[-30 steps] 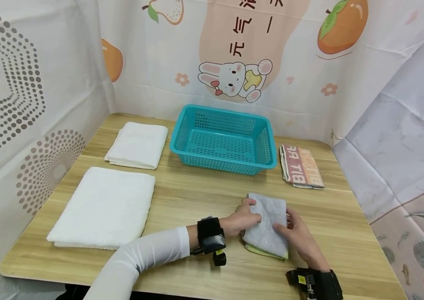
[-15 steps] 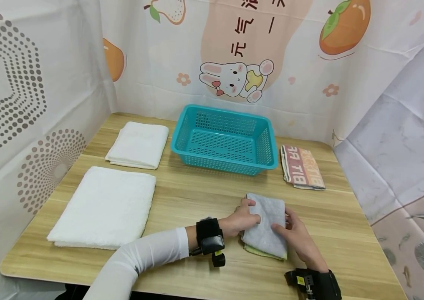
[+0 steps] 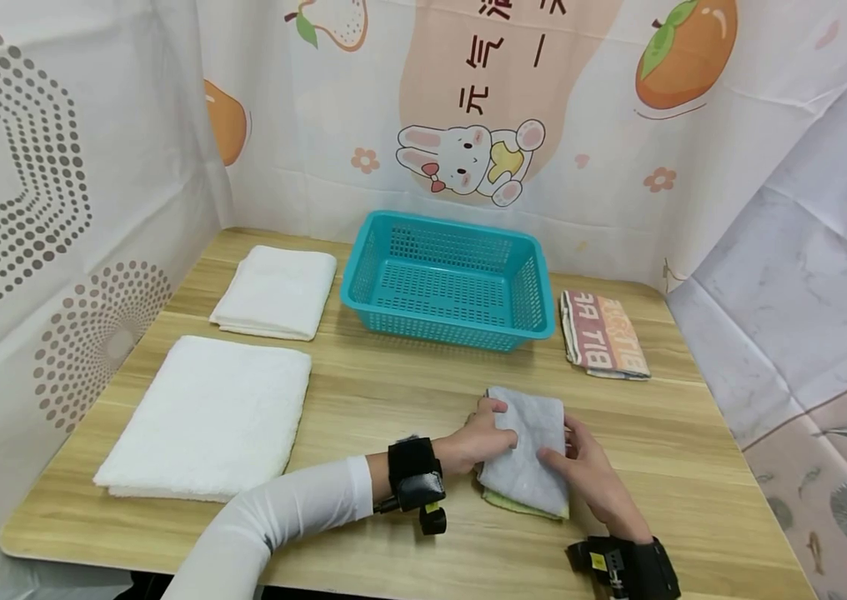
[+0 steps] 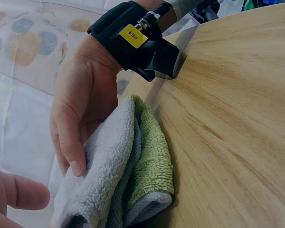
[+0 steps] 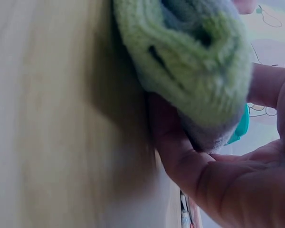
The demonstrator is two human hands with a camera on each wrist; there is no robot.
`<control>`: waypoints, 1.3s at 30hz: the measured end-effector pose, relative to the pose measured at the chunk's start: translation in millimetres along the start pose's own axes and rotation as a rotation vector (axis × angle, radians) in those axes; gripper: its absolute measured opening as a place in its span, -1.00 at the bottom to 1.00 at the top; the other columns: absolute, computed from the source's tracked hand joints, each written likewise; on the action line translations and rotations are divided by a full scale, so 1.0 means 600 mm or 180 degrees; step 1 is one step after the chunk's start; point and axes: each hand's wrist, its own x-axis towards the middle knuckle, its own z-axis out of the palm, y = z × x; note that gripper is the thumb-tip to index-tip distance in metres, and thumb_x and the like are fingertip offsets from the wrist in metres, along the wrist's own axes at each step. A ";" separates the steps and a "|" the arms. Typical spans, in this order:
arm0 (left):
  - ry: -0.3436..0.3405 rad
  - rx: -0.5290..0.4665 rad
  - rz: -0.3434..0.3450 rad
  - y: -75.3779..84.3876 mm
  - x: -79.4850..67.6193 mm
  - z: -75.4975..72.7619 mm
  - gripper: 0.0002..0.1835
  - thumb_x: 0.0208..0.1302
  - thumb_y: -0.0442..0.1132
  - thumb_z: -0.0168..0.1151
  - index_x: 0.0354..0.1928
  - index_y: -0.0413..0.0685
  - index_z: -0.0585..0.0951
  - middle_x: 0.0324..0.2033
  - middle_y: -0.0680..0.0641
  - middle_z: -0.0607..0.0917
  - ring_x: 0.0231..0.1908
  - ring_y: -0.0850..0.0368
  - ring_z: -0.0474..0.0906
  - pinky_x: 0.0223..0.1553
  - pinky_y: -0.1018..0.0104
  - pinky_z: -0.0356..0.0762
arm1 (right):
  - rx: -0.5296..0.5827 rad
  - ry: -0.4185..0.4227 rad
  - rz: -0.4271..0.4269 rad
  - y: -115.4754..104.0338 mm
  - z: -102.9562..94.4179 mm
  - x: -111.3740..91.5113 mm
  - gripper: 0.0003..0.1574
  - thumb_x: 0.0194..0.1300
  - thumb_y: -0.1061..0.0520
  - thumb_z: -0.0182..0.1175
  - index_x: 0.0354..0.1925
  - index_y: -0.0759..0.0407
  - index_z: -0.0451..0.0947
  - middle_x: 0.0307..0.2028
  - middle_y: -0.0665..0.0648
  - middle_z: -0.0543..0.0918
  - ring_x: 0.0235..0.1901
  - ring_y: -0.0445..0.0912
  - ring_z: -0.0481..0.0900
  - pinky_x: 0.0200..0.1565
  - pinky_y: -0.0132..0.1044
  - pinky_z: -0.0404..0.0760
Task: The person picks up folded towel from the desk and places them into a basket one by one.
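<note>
The left hand [image 3: 479, 439] and the right hand [image 3: 590, 475] both grip the folded grey cloth [image 3: 532, 421], which lies between them over the wooden table [image 3: 371, 400], one hand at each side edge. The left hand has its thumb on the grey upper face and its fingers at the left edge, some of them out of sight. The right hand pinches the opposite edge, its thumb on top and a finger tucked between the cloth and the table, as the right wrist view shows. The cloth's near end runs out past both grips toward the person, and a green layer [image 4: 154, 166] shows there beneath the grey one. Beyond the grip, and a little to its left, stands the teal basket [image 3: 431, 327]; a patterned cloth [image 3: 603, 336] lies folded beyond the right hand. Well apart to the left of the left hand lies a large white towel [image 3: 213, 417], with a smaller white towel [image 3: 277, 292] farther from the person. Each wrist by the grip wears a black strap [image 3: 412, 462]
</note>
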 end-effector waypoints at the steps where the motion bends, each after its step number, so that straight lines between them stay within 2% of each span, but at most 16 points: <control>1: 0.0011 0.0000 0.0001 0.000 0.000 -0.001 -0.40 0.11 -0.42 0.18 0.24 -0.08 0.33 0.11 -0.27 0.38 -0.01 -0.07 0.33 -0.01 0.10 0.34 | 0.0012 -0.0012 -0.0001 0.000 0.001 0.001 -0.07 0.44 0.22 0.15 0.53 0.30 -0.15 0.28 0.46 0.35 0.04 0.10 0.51 -0.15 -0.22 0.59; 10: 0.0035 0.0012 -0.0001 -0.003 -0.002 -0.010 -0.40 0.09 -0.43 0.18 0.23 -0.06 0.32 0.08 -0.26 0.38 -0.04 -0.07 0.34 -0.02 0.10 0.35 | 0.0058 -0.0043 -0.0012 -0.006 0.009 0.005 -0.05 0.43 0.21 0.17 0.53 0.32 -0.16 0.29 0.46 0.34 0.06 0.11 0.51 -0.13 -0.20 0.60; 21: 0.0006 0.0005 0.0004 -0.002 -0.007 -0.020 -0.38 0.12 -0.43 0.15 0.27 -0.10 0.29 0.17 -0.29 0.35 0.03 -0.08 0.34 0.02 0.08 0.34 | 0.0165 -0.0112 -0.0184 -0.006 0.014 0.006 -0.06 0.42 0.21 0.18 0.52 0.28 -0.13 0.26 0.46 0.37 0.06 0.11 0.52 -0.13 -0.22 0.60; 32: -0.0032 -0.0018 0.0037 -0.004 -0.008 -0.026 -0.40 0.14 -0.43 0.13 0.26 -0.11 0.29 0.15 -0.30 0.35 -0.04 -0.09 0.34 -0.04 0.11 0.33 | 0.0080 -0.0058 -0.0071 -0.008 0.020 0.010 -0.06 0.41 0.23 0.18 0.52 0.31 -0.14 0.26 0.46 0.37 0.06 0.11 0.52 -0.12 -0.20 0.60; 39: -0.0055 -0.0029 0.0052 -0.007 -0.007 -0.028 -0.40 0.14 -0.44 0.12 0.27 -0.12 0.28 0.19 -0.32 0.32 0.00 -0.09 0.34 -0.01 0.10 0.31 | 0.0031 -0.0046 -0.0030 -0.011 0.023 0.012 -0.06 0.41 0.24 0.17 0.52 0.33 -0.15 0.24 0.45 0.37 0.03 0.10 0.50 -0.12 -0.21 0.59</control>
